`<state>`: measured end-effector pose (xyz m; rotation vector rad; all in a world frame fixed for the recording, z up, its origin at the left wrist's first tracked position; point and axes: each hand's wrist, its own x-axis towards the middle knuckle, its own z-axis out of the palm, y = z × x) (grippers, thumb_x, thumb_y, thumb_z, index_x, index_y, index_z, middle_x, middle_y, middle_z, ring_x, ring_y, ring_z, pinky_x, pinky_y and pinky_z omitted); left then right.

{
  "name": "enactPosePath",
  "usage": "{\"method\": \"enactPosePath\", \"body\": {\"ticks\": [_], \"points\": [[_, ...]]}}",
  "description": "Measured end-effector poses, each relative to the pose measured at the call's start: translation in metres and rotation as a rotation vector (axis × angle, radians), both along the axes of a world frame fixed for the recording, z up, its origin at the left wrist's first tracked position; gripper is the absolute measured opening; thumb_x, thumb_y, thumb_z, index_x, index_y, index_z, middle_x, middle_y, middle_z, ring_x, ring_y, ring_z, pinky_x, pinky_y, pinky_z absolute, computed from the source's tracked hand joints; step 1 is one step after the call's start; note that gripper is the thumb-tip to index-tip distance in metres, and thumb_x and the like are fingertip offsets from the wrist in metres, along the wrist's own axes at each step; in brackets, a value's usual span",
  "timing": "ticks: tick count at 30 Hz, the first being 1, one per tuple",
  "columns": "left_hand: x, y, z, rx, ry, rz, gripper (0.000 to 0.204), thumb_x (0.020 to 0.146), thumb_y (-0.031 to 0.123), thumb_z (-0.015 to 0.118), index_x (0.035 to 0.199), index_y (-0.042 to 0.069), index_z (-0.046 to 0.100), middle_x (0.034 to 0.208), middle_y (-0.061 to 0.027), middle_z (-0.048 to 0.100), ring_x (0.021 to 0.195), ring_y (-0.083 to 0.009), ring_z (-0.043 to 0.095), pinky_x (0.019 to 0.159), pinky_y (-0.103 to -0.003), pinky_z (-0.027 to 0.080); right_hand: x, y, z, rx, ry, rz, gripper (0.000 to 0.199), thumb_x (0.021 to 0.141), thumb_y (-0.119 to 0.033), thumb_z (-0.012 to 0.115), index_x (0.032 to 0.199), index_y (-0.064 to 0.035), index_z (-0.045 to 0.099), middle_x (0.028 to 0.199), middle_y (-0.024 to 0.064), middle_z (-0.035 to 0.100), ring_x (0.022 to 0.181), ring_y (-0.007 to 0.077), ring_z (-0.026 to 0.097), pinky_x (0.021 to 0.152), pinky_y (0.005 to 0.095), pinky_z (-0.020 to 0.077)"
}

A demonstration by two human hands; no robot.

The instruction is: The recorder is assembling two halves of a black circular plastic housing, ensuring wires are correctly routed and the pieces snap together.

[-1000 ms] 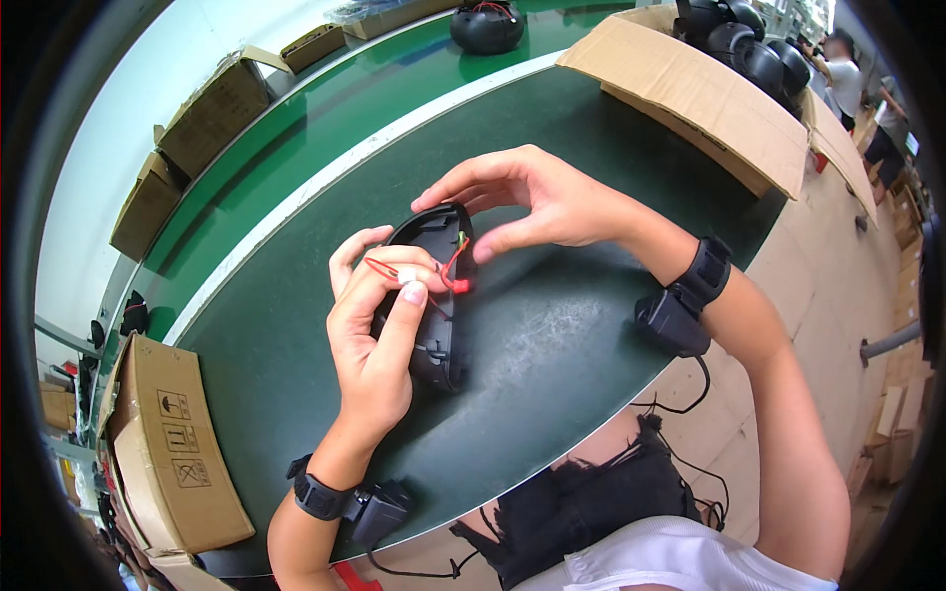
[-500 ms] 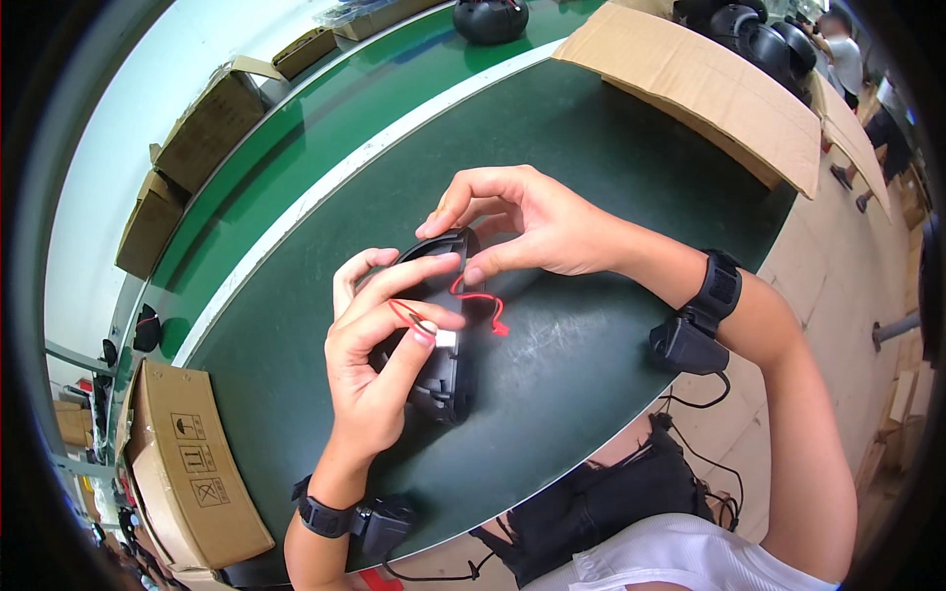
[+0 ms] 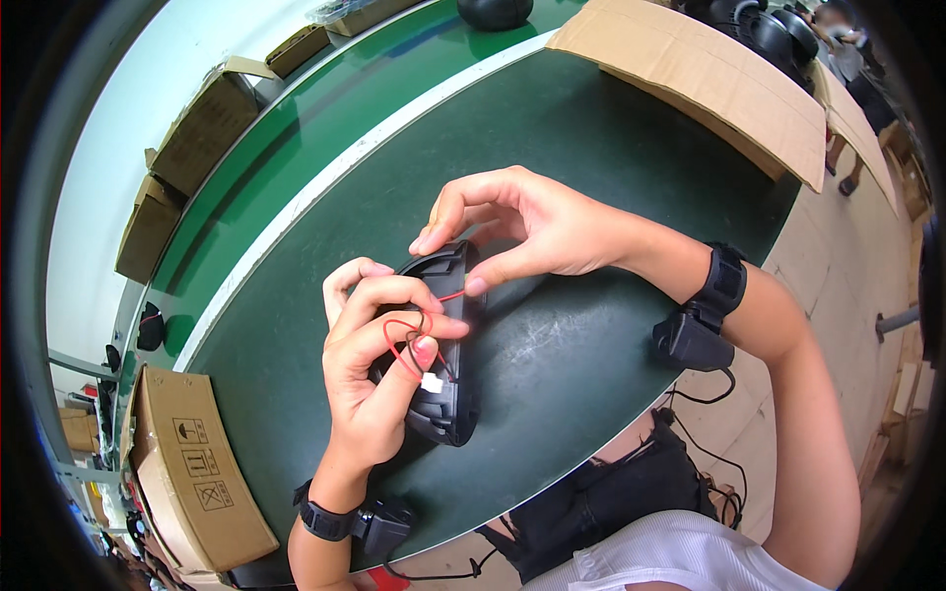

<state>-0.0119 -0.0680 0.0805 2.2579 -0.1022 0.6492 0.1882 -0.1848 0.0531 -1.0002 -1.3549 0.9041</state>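
Observation:
A black plastic shell (image 3: 453,406), oval with an open ribbed inside, is held tilted over the table between my hands. My left hand (image 3: 370,340) is closed along its left side, fingers across the opening. Thin red and black wires (image 3: 389,333) loop over that hand's index finger and thumb, with a white plug (image 3: 432,382) hanging just below the thumb tip. My right hand (image 3: 517,227) grips the shell's far end, fingers behind the rim, thumb tip against a short stretch of red wire (image 3: 451,295). The shell's underside is hidden.
The dark green table (image 3: 532,414) lies beneath my hands. A printed cardboard box (image 3: 202,463) stands at the left, a cardboard flap (image 3: 700,84) at the far right. Beyond a pale rail (image 3: 286,212) runs a green belt with a black round object (image 3: 495,10). People stand at the far right.
The white plug has dropped from beside the left thumb to below it, and its wires now loop more widely. The red wire end with its small red plug no longer hangs over the shell's right side.

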Motion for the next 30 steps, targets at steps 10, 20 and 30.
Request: {"method": "enactPosePath", "body": {"ticks": [10,20,30], "points": [[0.0,-0.003,-0.003,-0.07,0.001,0.045,0.017,0.079,0.015,0.061,0.084,0.005,0.073,0.1,-0.005,0.066,0.109,-0.0237,0.042,0.103,-0.041,0.024,-0.01,-0.006,0.002,0.221,-0.269,-0.184,0.029,0.076,-0.003,0.069,0.103,-0.0023,0.059,0.105,0.0086,0.067,0.097,0.0215,0.064,0.087,0.0375,0.0523],[0.004,-0.002,0.004,0.021,0.045,-0.016,0.018,0.083,0.016,0.057,0.084,0.007,0.073,0.1,-0.0041,0.07,0.108,-0.0204,0.046,0.103,-0.04,0.023,-0.012,-0.008,0.003,0.226,-0.277,-0.242,0.027,0.076,-0.001,0.068,0.101,-0.0016,0.059,0.104,0.0107,0.067,0.096,0.025,0.065,0.085,0.0385,0.0543],[-0.002,-0.007,0.003,-0.05,0.028,0.027,0.015,0.082,0.017,0.06,0.084,0.008,0.072,0.088,-0.0028,0.066,0.103,-0.0206,0.044,0.102,-0.04,0.023,-0.007,-0.005,0.003,0.162,-0.197,-0.143,0.028,0.074,-0.003,0.072,0.099,-0.0022,0.06,0.107,0.0092,0.067,0.099,0.024,0.065,0.087,0.0382,0.0545]]}}
